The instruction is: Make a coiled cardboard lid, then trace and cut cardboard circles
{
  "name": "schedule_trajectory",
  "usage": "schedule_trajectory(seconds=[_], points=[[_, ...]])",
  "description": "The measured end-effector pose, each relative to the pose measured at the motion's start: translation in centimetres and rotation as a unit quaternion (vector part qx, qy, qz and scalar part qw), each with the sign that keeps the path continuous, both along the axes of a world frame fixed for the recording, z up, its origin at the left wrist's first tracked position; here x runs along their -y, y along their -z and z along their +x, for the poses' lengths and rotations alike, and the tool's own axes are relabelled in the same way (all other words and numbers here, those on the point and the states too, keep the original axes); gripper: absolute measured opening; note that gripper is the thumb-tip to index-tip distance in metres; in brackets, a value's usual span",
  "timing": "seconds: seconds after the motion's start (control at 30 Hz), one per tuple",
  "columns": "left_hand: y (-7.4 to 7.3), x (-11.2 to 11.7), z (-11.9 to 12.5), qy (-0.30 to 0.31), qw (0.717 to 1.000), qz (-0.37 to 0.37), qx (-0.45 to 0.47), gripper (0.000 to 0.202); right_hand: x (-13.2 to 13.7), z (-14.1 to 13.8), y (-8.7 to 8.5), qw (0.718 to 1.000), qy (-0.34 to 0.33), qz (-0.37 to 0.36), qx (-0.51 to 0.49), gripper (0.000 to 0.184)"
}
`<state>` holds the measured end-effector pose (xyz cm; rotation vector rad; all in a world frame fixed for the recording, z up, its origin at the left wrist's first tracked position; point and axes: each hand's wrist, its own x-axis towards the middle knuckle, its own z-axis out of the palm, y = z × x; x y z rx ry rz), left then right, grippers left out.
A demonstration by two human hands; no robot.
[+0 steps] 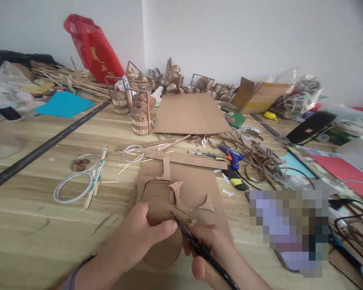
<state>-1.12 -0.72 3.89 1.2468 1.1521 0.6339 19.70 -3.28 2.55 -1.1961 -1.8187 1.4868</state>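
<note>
My left hand [139,237] pinches a round brown cardboard disc [166,249] near the table's front edge, thumb on top. My right hand [213,251] is closed round the black handles of a pair of scissors [196,245], whose blades point up-left into the cardboard at the disc's upper edge. Under both hands lies a larger cardboard sheet [196,185] with curved cut-outs and loose triangular offcuts.
A blue hot glue gun [232,157], a pen and brown cardboard strips lie to the right. White rings [72,192], sticks and small woven cardboard baskets [140,119] sit farther back, with a flat cardboard sheet [190,112], a red bag [93,46] and blue paper.
</note>
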Motion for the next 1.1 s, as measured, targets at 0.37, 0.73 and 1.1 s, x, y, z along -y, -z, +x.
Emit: schedule_trajectory(seconds=[0.37,0.73,1.1], points=[[-0.1,0.1,0.0,-0.008,1.000,0.009,-0.016,0.019,0.2,0.1,0.6,1.000,-0.007,0.019,-0.010,0.076],[-0.2,0.0,-0.1,-0.007,0.999,-0.001,-0.043,0.022,0.4,-0.1,0.3,1.000,0.002,0.024,0.005,0.075],[0.9,0.7,1.8,-0.164,0.957,-0.129,0.203,0.049,0.5,-0.7,1.5,0.988,0.100,0.113,0.011,0.072]])
